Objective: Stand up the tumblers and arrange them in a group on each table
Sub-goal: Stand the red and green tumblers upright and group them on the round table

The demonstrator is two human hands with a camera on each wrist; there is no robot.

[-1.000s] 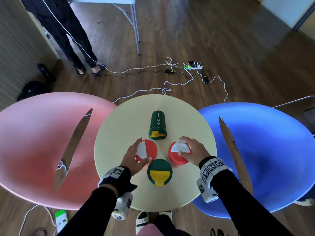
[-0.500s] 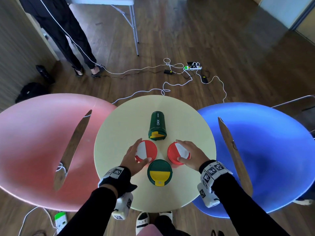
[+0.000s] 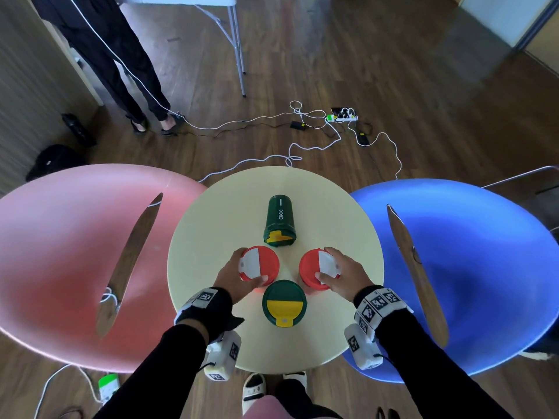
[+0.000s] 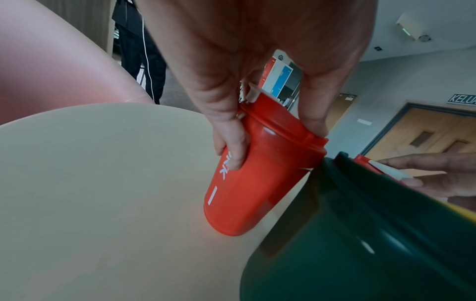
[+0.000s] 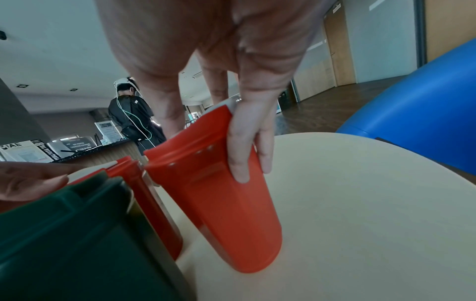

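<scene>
— What do your hands hold at this moment?

— My left hand [image 3: 234, 275] grips the left red tumbler [image 3: 259, 264] near its lid, thumb on one side and fingers curled on the other side. In the left wrist view this tumbler [image 4: 247, 183] is tilted, and only its bottom edge touches the round cream table [image 3: 332, 207]. My right hand [image 3: 343, 275] grips the right red tumbler [image 3: 317, 269] in the same way, fingers curled around the upper part. In the right wrist view it [image 5: 221, 203] also leans, with the base on the table.

— And the green ones?

— One green tumbler with a yellow flap [image 3: 284, 302] stands upright between my two hands, on the near side, just beside both red tumblers; I cannot tell if they touch. The other green tumbler [image 3: 279, 220] lies on its side farther from me, with the lid toward the red ones.

— What is around the table?

— A pink table [image 3: 60, 237] on my left and a blue table [image 3: 484, 252] on my right, both close to the cream one. White cables [image 3: 302, 152] lie on the wooden floor behind.
</scene>
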